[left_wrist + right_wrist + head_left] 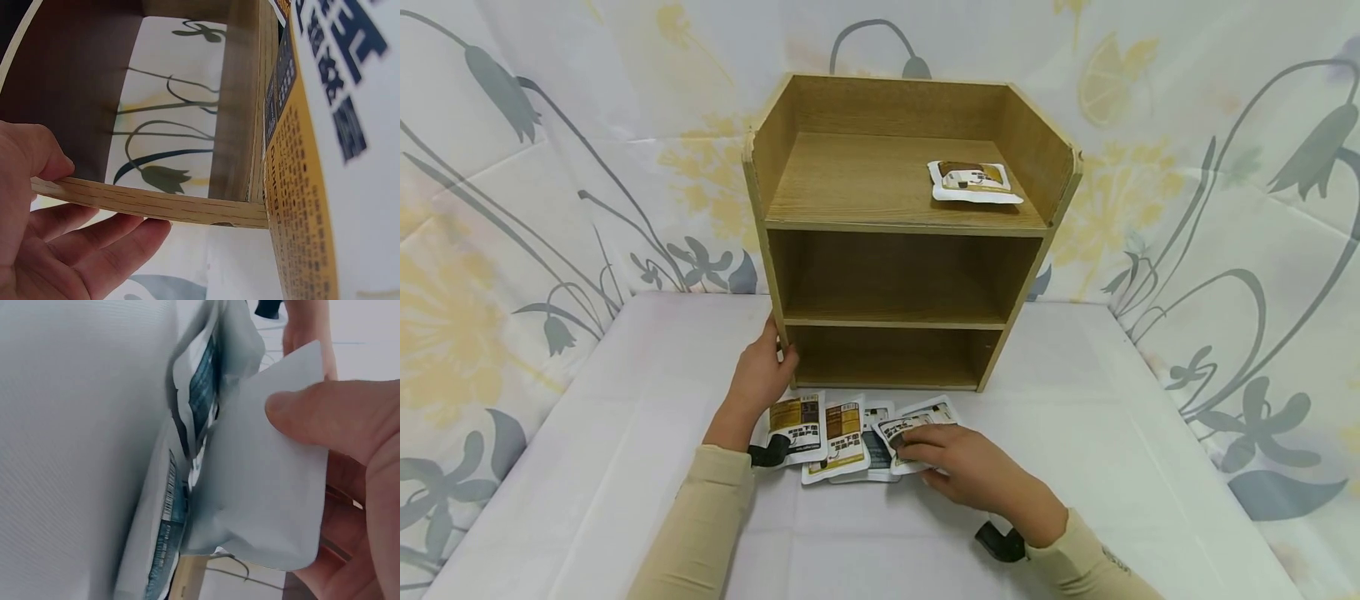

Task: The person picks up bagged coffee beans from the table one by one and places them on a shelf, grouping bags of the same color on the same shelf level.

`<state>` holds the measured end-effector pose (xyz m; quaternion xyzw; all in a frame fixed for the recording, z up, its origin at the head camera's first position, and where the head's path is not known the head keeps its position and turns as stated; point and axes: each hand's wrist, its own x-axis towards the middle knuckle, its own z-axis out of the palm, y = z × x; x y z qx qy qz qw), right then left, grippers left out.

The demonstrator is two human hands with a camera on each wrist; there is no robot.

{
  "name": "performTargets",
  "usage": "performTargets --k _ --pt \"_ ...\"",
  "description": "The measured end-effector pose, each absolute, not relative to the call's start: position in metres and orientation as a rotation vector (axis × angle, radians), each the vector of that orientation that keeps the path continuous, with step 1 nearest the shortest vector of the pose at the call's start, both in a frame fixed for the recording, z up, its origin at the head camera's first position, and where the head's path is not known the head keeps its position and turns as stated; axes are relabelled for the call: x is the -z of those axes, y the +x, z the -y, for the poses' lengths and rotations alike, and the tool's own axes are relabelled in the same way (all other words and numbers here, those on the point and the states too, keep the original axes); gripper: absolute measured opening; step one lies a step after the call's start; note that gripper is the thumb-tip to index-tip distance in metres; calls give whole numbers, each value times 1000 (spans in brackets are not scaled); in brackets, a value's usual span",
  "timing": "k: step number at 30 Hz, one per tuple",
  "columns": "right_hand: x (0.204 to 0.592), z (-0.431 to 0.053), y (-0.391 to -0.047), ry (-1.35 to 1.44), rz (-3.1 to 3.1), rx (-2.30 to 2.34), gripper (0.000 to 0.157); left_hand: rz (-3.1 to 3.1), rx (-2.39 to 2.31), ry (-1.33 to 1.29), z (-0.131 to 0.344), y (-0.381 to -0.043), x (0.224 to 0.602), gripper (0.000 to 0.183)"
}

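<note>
A small wooden shelf (895,322) with three levels stands on the white table. My left hand (762,375) grips its left side panel (156,205) low down, thumb inside and fingers outside. In front of the shelf, several flat food pouches with printed fronts, among them a brown-and-white pouch (842,437), lie overlapping. My right hand (966,467) pinches a pouch (262,481) at the right of this group, its plain white back showing in the right wrist view. That pouch is tilted up, with other pouches (165,550) right beside it. A single pouch (973,182) lies on the top level.
Raised side walls and a back board (898,108) border the shelf's top. The middle compartment (895,279) and lower compartment (887,358) face forward. A flower-printed cloth (1187,208) hangs behind and at both sides of the table (1150,467).
</note>
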<state>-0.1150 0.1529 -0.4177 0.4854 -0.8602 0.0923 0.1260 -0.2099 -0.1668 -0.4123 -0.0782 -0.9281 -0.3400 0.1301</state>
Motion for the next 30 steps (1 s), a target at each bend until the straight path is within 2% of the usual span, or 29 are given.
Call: performTargets --k 6,19,30 --pt "415 -154 -120 1424 2358 -319 33 2689 988 -238 167 -210 412 68" --pt "407 -155 -128 1257 2278 -317 34 2692 983 -237 165 -209 413 67" --pt "398 -155 -132 1231 2238 -328 38 2677 983 -243 166 -209 414 67"
